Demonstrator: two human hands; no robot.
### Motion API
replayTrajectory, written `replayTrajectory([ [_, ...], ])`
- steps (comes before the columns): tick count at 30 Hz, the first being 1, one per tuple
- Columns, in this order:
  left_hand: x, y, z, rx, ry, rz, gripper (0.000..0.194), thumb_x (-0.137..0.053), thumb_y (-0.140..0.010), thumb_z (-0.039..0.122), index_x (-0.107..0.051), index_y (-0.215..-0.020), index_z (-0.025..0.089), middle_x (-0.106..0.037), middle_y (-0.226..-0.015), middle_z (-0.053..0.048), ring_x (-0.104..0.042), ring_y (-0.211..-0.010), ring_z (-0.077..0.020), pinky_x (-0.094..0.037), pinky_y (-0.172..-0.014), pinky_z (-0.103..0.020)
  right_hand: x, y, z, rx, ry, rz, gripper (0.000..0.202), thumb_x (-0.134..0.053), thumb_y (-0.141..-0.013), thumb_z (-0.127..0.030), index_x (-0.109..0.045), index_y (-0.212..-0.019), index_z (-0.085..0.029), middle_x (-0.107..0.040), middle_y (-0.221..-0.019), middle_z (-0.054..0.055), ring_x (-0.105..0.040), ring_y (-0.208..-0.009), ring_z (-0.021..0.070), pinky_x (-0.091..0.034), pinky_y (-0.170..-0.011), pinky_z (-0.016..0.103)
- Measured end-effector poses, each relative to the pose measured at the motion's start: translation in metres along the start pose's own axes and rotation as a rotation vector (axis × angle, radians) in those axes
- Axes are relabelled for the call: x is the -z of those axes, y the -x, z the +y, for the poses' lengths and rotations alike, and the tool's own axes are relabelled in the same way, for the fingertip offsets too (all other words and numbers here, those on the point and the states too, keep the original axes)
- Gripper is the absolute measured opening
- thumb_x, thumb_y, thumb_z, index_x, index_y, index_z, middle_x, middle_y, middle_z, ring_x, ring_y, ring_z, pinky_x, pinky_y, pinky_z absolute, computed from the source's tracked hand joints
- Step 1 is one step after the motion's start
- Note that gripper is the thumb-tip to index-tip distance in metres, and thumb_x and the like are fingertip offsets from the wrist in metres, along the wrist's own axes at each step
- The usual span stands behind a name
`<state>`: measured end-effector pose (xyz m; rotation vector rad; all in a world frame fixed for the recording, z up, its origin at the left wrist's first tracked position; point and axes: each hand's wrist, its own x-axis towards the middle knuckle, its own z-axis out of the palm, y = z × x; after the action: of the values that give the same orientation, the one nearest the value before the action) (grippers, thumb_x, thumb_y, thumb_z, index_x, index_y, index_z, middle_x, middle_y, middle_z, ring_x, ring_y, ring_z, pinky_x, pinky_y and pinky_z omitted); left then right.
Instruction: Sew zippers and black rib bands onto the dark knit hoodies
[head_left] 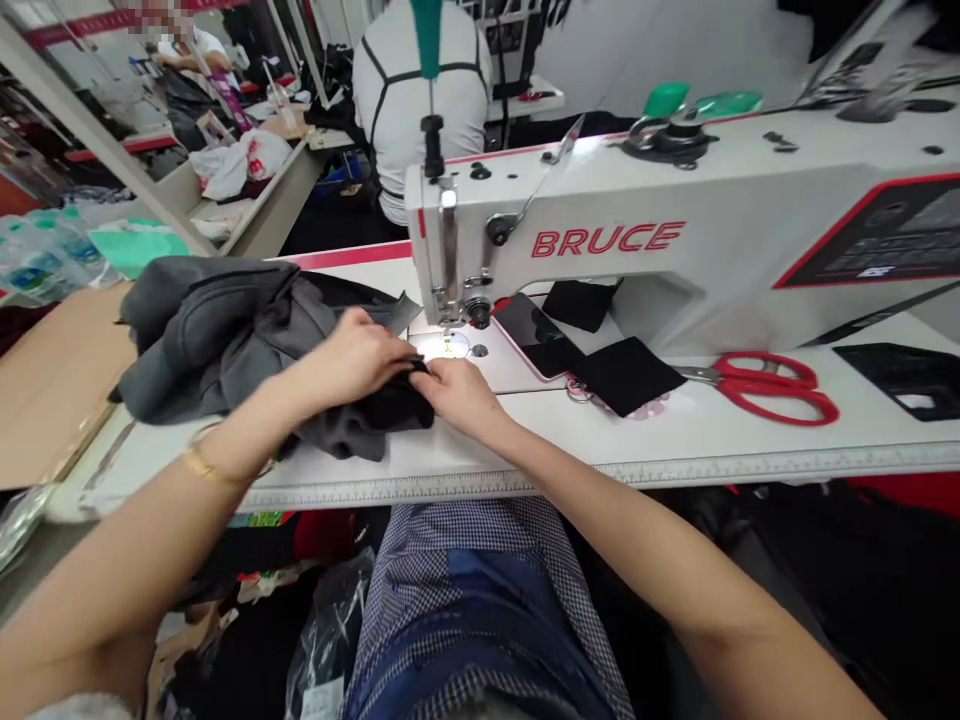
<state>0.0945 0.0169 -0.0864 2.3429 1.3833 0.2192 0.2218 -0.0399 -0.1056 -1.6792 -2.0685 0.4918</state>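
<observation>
A dark grey garment point(217, 335) lies bunched on the white sewing table point(675, 440), left of the needle of a white BRUCE sewing machine point(600, 240). My left hand point(360, 355) presses on the garment's edge just in front of the presser foot point(448, 325). Touching it from the right, my right hand point(457, 390) pinches the same dark folded edge. Both hands hold the fabric a short way before the lit needle plate.
A phone point(534, 335) and black fabric pieces point(626, 375) lie under the machine arm. Red scissors point(765, 385) rest further right. A black tray point(907, 375) sits at far right. Another person in a white top point(420, 90) sits behind the machine. Plastic-wrapped bottles point(45, 250) stand left.
</observation>
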Motion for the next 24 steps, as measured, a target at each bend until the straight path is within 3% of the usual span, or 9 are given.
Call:
replayTrajectory([
  [3,-0.017,-0.041,-0.006,-0.324,-0.055,-0.221,0.013,-0.058,-0.075,0.025,-0.065,-0.079,0.014,-0.065,-0.073,0.001,-0.059,-0.074,-0.0135,-0.038,-0.083,-0.027,-0.008,0.005,0.050,-0.083,0.110,-0.032,0.022,-0.049,-0.084,-0.028,-0.059,-0.072,-0.013,-0.060,-0.063,0.004,-0.056,-0.061,0.0165,-0.034,-0.051,0.023],
  [5,-0.033,-0.057,-0.009,-0.408,-0.072,-0.225,0.019,-0.048,-0.083,0.027,-0.063,-0.085,0.016,-0.065,-0.078,-0.003,-0.059,-0.073,-0.0157,-0.041,-0.073,-0.026,-0.010,0.010,0.065,0.020,0.221,-0.002,0.016,-0.049,-0.085,-0.025,-0.060,-0.082,-0.014,-0.062,-0.075,0.007,-0.057,-0.074,0.0202,-0.035,-0.056,0.026],
  [7,-0.043,-0.060,-0.012,-0.468,-0.109,-0.146,0.024,-0.038,-0.088,0.027,-0.058,-0.094,0.015,-0.064,-0.084,-0.005,-0.059,-0.075,-0.0159,-0.043,-0.067,-0.025,-0.010,0.011,0.073,0.237,0.371,0.040,0.017,-0.042,-0.088,-0.018,-0.058,-0.093,-0.015,-0.061,-0.092,0.008,-0.053,-0.089,0.0223,-0.036,-0.062,0.029],
  [9,-0.045,-0.052,-0.012,-0.565,-0.250,0.010,0.023,-0.035,-0.088,0.021,-0.054,-0.096,0.012,-0.062,-0.086,-0.007,-0.058,-0.077,-0.0167,-0.043,-0.068,-0.027,-0.009,0.009,0.076,0.431,0.491,0.075,0.021,-0.037,-0.089,-0.013,-0.056,-0.099,-0.014,-0.058,-0.102,0.007,-0.047,-0.098,0.0228,-0.036,-0.066,0.032],
  [13,-0.040,-0.020,-0.004,-0.797,-0.648,0.254,0.024,-0.033,-0.085,0.008,-0.056,-0.082,0.011,-0.062,-0.086,-0.008,-0.054,-0.078,-0.0204,-0.042,-0.067,-0.033,-0.006,0.001,0.080,0.514,0.538,0.086,0.020,-0.038,-0.088,-0.011,-0.056,-0.097,-0.012,-0.055,-0.107,0.009,-0.045,-0.098,0.0222,-0.034,-0.071,0.035],
  [18,-0.044,-0.012,-0.011,-0.849,-0.592,0.328,0.026,-0.033,-0.087,0.009,-0.058,-0.084,0.010,-0.064,-0.083,-0.005,-0.053,-0.070,-0.0175,-0.041,-0.060,-0.030,-0.008,-0.010,0.084,0.459,0.450,-0.029,0.018,-0.040,-0.088,-0.016,-0.054,-0.078,-0.017,-0.054,-0.075,0.003,-0.047,-0.071,0.0180,-0.028,-0.061,0.033],
  [24,-0.040,-0.032,-0.033,-0.693,-0.281,0.142,0.030,-0.031,-0.091,0.020,-0.060,-0.091,0.015,-0.064,-0.090,-0.003,-0.057,-0.082,-0.0131,-0.047,-0.071,-0.024,0.000,-0.013,0.088,0.504,0.325,-0.111,0.013,-0.043,-0.080,-0.016,-0.054,-0.087,-0.015,-0.053,-0.075,0.003,-0.043,-0.066,0.0163,-0.024,-0.060,0.031],
])
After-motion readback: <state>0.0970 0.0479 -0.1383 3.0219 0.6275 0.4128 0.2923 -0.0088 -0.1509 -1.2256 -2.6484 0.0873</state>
